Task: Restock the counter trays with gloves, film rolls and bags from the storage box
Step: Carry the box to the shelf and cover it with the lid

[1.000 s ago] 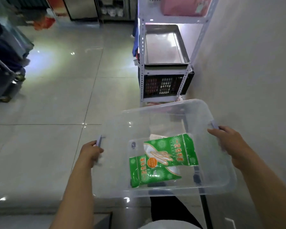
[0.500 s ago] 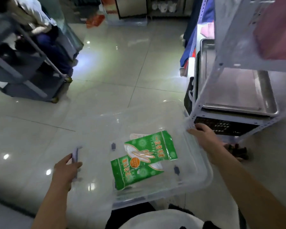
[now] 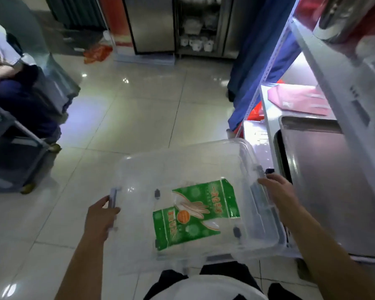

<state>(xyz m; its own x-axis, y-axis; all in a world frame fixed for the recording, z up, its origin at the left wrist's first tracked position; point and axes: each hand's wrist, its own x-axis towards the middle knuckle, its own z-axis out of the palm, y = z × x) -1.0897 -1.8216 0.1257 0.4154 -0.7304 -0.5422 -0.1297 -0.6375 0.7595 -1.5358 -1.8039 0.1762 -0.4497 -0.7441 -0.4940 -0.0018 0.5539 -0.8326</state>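
Observation:
I carry a clear plastic storage box (image 3: 182,161) in front of my waist, above the tiled floor. My left hand (image 3: 100,215) grips its left rim at a grey clip handle. My right hand (image 3: 276,191) holds the right rim by the other handle. Inside the box lie two green packs of disposable gloves (image 3: 195,213), one overlapping the other, with white hand pictures and an orange dot. No film rolls or bags show in the box.
A white metal shelf rack (image 3: 325,68) stands close on the right with a steel tray (image 3: 329,169) and a pink pack (image 3: 299,100) on it. A blue cloth (image 3: 253,68) hangs behind. A grey cart (image 3: 13,152) and another person are at left.
My view has swung left and I have turned, so the shelf rack now sits beside my right arm. Both hands keep hold of the box; the glove packs slid slightly.

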